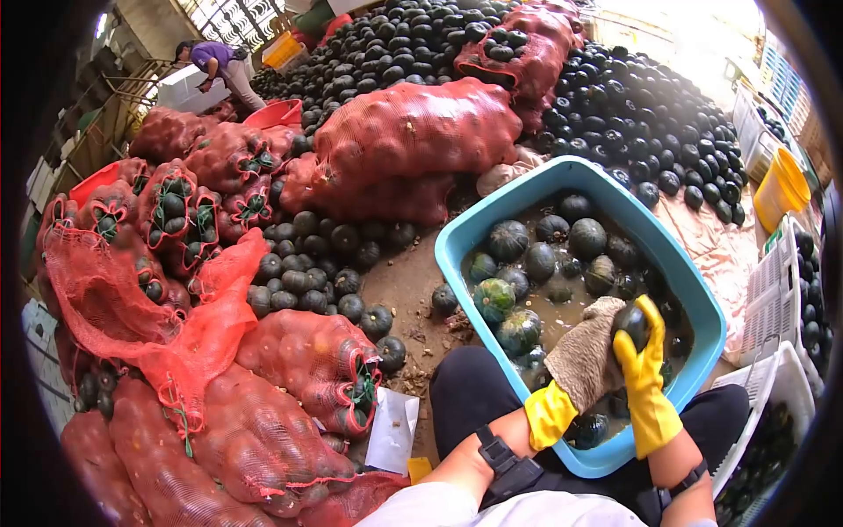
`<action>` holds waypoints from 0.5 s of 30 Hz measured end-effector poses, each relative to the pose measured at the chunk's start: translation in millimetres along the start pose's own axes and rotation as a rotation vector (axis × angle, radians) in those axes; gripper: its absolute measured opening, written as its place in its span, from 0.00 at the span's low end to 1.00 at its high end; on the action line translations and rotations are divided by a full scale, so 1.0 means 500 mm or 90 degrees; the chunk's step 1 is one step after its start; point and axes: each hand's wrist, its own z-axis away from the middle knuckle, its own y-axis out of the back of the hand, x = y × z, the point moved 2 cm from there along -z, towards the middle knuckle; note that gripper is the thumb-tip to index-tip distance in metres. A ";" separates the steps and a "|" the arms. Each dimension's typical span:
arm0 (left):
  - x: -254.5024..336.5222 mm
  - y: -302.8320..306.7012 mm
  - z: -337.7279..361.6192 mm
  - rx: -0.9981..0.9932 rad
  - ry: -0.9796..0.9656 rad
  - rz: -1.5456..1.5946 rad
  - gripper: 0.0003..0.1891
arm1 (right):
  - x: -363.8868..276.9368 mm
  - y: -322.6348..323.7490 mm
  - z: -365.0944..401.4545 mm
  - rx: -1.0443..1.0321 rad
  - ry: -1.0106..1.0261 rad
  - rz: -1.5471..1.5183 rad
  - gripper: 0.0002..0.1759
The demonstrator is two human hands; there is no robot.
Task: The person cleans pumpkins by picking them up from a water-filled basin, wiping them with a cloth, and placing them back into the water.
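Note:
Both my hands wear yellow rubber gloves over a blue plastic tub (457, 255) of muddy water. My right hand (645, 369) grips a small dark green squash (630, 323) above the water. My left hand (562, 400) holds a beige cloth (587, 351) pressed against that squash. Several more dark green squashes (527, 263) float in the tub. My knees in dark trousers sit on either side of the tub's near edge.
Red mesh sacks (404, 132) full of squashes lie stacked at left and centre. Loose squashes (632, 105) cover the ground behind. White crates (777, 290) stand at right, beside a yellow bucket (781, 184). A person in purple (215, 61) bends over far back left.

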 end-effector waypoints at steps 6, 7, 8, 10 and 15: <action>-0.054 -0.020 0.019 0.133 -0.165 0.016 0.44 | -0.040 0.015 0.020 -0.183 -0.024 -0.234 0.38; -0.058 -0.019 0.021 0.082 -0.121 0.001 0.47 | -0.039 0.025 0.011 -0.169 -0.106 -0.258 0.34; -0.061 -0.018 0.023 0.030 -0.079 -0.018 0.51 | -0.035 0.033 -0.013 -0.154 -0.183 -0.283 0.32; -0.020 0.007 0.005 0.041 -0.104 -0.082 0.45 | -0.016 0.023 -0.025 -0.042 -0.112 -0.074 0.27; -0.038 0.034 0.001 -0.028 -0.155 -0.175 0.32 | -0.176 0.019 0.032 -0.146 -0.013 0.002 0.30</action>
